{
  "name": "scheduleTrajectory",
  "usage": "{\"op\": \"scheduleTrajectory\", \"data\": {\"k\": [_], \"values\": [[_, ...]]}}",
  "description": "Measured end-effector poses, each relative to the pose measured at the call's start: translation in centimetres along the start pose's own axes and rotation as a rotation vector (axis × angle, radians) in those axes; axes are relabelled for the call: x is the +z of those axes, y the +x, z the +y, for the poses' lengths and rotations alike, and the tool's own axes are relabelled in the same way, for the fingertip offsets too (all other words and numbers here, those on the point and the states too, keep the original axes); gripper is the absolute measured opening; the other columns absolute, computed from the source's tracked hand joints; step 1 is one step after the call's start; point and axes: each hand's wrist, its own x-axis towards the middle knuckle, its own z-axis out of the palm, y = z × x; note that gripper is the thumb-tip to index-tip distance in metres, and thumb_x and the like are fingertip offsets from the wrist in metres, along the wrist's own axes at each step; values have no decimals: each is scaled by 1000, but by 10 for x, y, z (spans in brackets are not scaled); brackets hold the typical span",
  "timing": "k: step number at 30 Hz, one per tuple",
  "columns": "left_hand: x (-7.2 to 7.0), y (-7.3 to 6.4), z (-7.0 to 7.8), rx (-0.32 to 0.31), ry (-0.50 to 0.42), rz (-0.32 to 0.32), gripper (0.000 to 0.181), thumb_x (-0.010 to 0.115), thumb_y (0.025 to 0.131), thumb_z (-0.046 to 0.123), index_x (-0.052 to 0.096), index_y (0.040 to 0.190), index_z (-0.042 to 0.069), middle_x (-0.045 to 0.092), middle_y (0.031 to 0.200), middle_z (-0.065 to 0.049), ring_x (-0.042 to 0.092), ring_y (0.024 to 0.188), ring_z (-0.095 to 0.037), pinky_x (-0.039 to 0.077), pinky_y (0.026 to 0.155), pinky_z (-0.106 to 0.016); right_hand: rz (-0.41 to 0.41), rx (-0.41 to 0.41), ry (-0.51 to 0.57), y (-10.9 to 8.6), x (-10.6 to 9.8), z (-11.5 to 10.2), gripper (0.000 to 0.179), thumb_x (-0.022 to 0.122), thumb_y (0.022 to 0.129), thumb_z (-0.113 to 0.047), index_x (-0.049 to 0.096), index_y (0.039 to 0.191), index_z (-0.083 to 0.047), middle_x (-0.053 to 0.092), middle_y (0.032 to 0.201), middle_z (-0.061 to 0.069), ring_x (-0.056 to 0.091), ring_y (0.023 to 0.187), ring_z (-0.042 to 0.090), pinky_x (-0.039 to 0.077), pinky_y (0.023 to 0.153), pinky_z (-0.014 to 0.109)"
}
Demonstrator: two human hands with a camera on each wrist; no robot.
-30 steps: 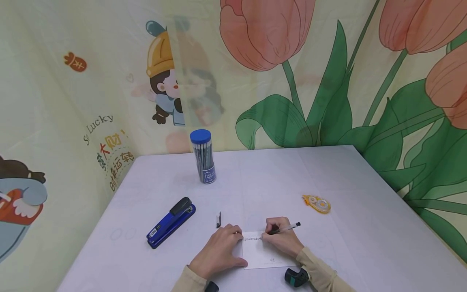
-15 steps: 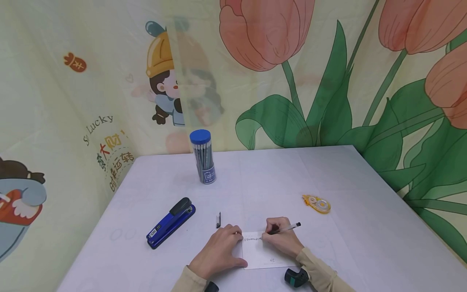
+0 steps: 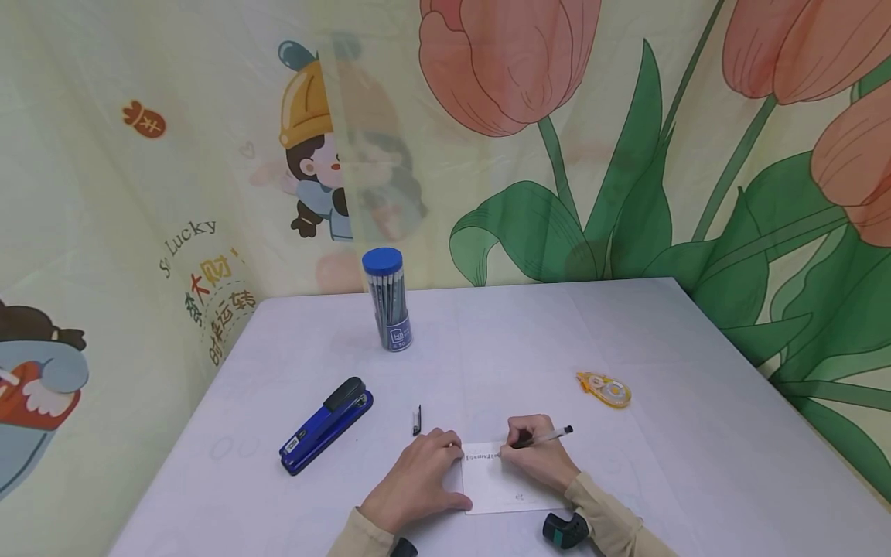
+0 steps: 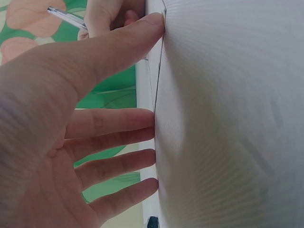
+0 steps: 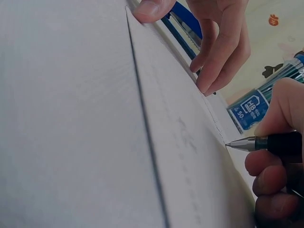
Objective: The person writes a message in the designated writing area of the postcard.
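Observation:
In the head view, a small white sheet of paper (image 3: 490, 495) lies on the table with a short line of handwriting near its top and a small mark lower down. My right hand (image 3: 539, 455) grips a pen (image 3: 559, 432) with a clear barrel and dark grip. Its metal tip (image 5: 237, 144) meets the paper at the line of writing in the right wrist view. My left hand (image 3: 418, 478) rests at the sheet's left edge, thumb at the lower corner, fingers extended and spread along the side, as the left wrist view also shows.
A pen cap (image 3: 417, 420) lies just beyond the left hand. Further left is a blue stapler (image 3: 326, 427). A blue-lidded tub of pencils (image 3: 388, 303) stands towards the back, and a yellow correction tape (image 3: 605, 389) lies at the right. Printed curtains hang behind the table.
The line of writing reaches slightly further right under the pen tip. My left hand holds its place on the paper, and the right hand shifts barely at all.

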Motion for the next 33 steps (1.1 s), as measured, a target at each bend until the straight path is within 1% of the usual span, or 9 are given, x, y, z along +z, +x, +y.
{"op": "scheduleTrajectory", "data": {"k": [3, 6, 8, 13, 17, 21, 23, 29, 33], "values": [[0, 0, 0, -3, -5, 0, 58, 85, 63, 47, 73, 103, 7, 63, 104, 3, 53, 91, -10, 48, 81, -26, -6, -17, 11, 1, 1, 10, 28, 61, 65, 13, 46, 58, -9, 48, 57, -6, 43, 56, 1, 33, 58, 18], [0, 0, 0, -4, -9, -3, 59, 85, 63, 47, 73, 103, 7, 64, 104, 3, 54, 92, -10, 48, 82, -26, -7, -34, 29, 1, 1, 15, 26, 62, 65, 12, 48, 58, -9, 48, 57, -8, 44, 57, 2, 34, 58, 19], [0, 0, 0, -5, -13, -4, 58, 85, 63, 47, 72, 103, 7, 64, 104, 3, 54, 91, -10, 48, 81, -26, -1, -36, 34, 1, 0, 15, 25, 62, 65, 11, 49, 59, -9, 50, 58, -7, 45, 57, 3, 35, 58, 19], [0, 0, 0, -11, -21, -14, 58, 85, 63, 46, 72, 104, 6, 64, 104, 4, 53, 91, -10, 48, 81, -27, 5, -11, 32, 1, 0, 14, 24, 62, 66, 11, 51, 59, -10, 52, 59, -2, 47, 59, 4, 36, 60, 20], [0, 0, 0, -12, -17, -17, 59, 85, 63, 47, 73, 104, 6, 64, 104, 4, 54, 91, -10, 48, 82, -27, 5, 10, 30, 1, 0, 13, 22, 62, 66, 10, 50, 60, -7, 52, 59, -3, 47, 59, 5, 36, 60, 20], [1, 0, 0, -5, -16, -10, 59, 85, 63, 47, 73, 103, 6, 64, 104, 3, 54, 91, -10, 48, 82, -27, 14, 19, 21, 1, 1, 15, 25, 63, 66, 11, 50, 59, -9, 52, 59, -3, 47, 59, 4, 36, 60, 20], [1, 0, 0, 0, -18, -6, 58, 85, 63, 47, 73, 103, 6, 64, 104, 3, 54, 92, -10, 48, 82, -26, 16, 15, 15, 1, 1, 16, 26, 63, 66, 12, 50, 59, -10, 52, 59, -3, 46, 58, 4, 37, 59, 20], [2, 0, -1, 10, -24, 3, 58, 86, 63, 46, 73, 103, 7, 64, 103, 3, 54, 91, -10, 48, 81, -26, 0, 9, 5, 1, 2, 19, 23, 62, 66, 13, 48, 59, -5, 48, 58, -7, 45, 57, 3, 35, 59, 19], [2, 0, -1, 8, -16, 4, 58, 86, 63, 47, 73, 103, 6, 64, 103, 3, 54, 91, -10, 48, 81, -26, -9, 13, 3, 1, 2, 19, 23, 61, 66, 13, 48, 58, -4, 47, 59, -7, 44, 56, 3, 35, 59, 19]]}}
